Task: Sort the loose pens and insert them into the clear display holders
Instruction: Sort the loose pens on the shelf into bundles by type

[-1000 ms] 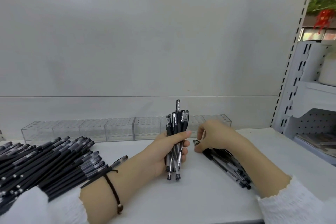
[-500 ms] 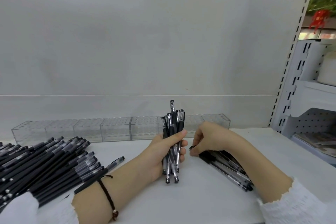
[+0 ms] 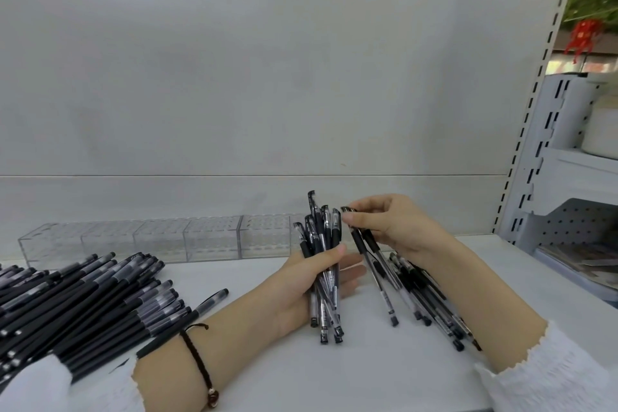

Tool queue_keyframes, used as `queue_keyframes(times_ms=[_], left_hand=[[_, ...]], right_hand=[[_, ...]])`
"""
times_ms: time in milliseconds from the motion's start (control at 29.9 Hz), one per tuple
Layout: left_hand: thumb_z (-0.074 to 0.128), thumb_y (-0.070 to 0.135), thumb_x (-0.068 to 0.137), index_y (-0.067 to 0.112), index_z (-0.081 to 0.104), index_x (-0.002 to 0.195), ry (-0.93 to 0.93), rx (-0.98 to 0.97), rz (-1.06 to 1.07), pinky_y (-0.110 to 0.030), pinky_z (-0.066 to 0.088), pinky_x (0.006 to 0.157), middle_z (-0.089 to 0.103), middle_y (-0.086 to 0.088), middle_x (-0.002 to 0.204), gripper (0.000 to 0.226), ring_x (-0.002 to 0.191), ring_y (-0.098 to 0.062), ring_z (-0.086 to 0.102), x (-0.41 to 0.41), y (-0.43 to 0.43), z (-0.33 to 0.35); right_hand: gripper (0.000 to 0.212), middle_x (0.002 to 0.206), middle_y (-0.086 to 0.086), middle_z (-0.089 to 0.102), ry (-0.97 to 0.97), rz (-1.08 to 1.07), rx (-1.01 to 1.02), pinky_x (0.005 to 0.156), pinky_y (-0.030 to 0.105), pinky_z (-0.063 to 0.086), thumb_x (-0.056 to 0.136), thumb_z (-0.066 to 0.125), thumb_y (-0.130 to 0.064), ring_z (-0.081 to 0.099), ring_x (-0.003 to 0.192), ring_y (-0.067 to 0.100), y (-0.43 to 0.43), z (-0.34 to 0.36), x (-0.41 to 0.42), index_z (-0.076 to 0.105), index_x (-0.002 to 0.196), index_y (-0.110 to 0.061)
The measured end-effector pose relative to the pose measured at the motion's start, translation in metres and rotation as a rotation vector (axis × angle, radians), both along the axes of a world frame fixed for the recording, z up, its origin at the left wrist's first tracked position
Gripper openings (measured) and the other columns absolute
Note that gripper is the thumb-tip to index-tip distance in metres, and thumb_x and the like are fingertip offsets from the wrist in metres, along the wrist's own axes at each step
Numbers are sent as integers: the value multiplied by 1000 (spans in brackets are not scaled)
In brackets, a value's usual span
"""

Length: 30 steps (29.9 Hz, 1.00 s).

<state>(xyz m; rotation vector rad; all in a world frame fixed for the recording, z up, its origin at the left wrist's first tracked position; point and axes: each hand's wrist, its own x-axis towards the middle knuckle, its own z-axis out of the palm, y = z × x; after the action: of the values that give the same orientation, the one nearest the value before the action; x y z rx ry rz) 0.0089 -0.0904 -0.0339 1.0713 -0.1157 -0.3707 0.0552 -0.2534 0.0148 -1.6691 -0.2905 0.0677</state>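
Note:
My left hand (image 3: 301, 284) grips an upright bundle of black-capped clear pens (image 3: 322, 244), their tips resting on the white shelf. Just to its right, my right hand (image 3: 391, 224) pinches the cap ends of two pens (image 3: 371, 261) and holds them slanted above a small heap of similar pens (image 3: 431, 298) on the shelf. A large pile of black pens (image 3: 77, 298) covers the left side. A row of clear display holders (image 3: 160, 239) stands along the back wall, with no pens visible in them; its right end is hidden behind my hands.
The white shelf (image 3: 351, 375) ends in a front edge near me. A slotted upright (image 3: 535, 110) closes it off on the right, with another shelving unit (image 3: 582, 177) beyond. One single pen (image 3: 210, 303) lies beside my left forearm.
My right hand rose from the small heap with two pens pinched in it and moved toward the bundle. My left hand kept its grip and loosened its fingers slightly.

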Motion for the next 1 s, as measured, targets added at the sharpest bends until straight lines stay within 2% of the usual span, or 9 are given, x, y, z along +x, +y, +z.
queue_keyframes(times_ms=[100,200,267,334,401,501,668,868,1002], left_hand=[[67,18,86,6,62,119,-49,1,-95,-44,55,91,69,-19,116,35,107,-33,67,-3,-2,0],[64,19,90,7,61,123,-72,-5,-135,-47,54,92,68,-20,119,34,109,-35,66,-5,-2,-1],[66,20,88,6,60,124,-83,-2,-114,-51,52,94,67,-21,120,39,111,-38,64,-4,-4,-2],[68,20,85,6,61,123,-96,-13,-95,-52,53,92,67,-21,120,41,111,-38,64,-4,-6,-2],[68,19,82,7,62,119,-112,-39,-97,-44,59,82,69,-19,115,40,100,-32,69,-5,-8,-2],[68,19,81,10,66,105,-123,-35,-78,-29,58,64,74,-14,102,25,77,-18,72,-5,-8,0],[78,20,67,9,66,88,-179,17,-44,-27,58,62,72,-4,77,26,64,-13,67,-3,-5,1],[80,16,67,10,64,90,-338,112,56,-29,55,67,67,-3,74,30,64,-16,63,3,6,9],[78,9,77,11,66,88,-533,239,176,-26,56,69,71,-1,74,16,70,-19,70,8,10,15]], right_hand=[[28,72,1,72,-30,-18,136,62,22,57,56,82,-20,67,64,11,7,0,-3,72,81,-11],[26,72,5,72,-74,-61,241,59,23,56,56,82,-20,67,63,14,13,-2,-4,72,79,-11],[24,75,6,72,-118,-120,271,67,27,58,62,83,-16,67,69,16,19,-5,-4,72,82,-8],[18,76,5,72,-158,-185,287,74,29,58,70,82,-11,67,73,15,26,-8,-4,71,84,-7],[15,74,2,70,-196,-232,301,69,24,57,72,81,-9,65,70,11,32,-10,-6,70,83,-9],[17,76,-1,69,-287,-296,286,62,13,50,73,82,-11,63,67,3,32,-10,-6,67,83,-11],[22,75,-6,67,-377,-269,211,63,14,49,71,83,-20,60,69,4,30,-9,-10,67,84,-13],[36,93,-9,68,-443,-214,89,74,27,48,68,70,-52,60,81,3,28,-4,-14,66,98,-30],[34,105,-12,70,-525,-94,47,75,20,46,80,61,-54,63,94,4,28,2,-22,65,110,-39]])
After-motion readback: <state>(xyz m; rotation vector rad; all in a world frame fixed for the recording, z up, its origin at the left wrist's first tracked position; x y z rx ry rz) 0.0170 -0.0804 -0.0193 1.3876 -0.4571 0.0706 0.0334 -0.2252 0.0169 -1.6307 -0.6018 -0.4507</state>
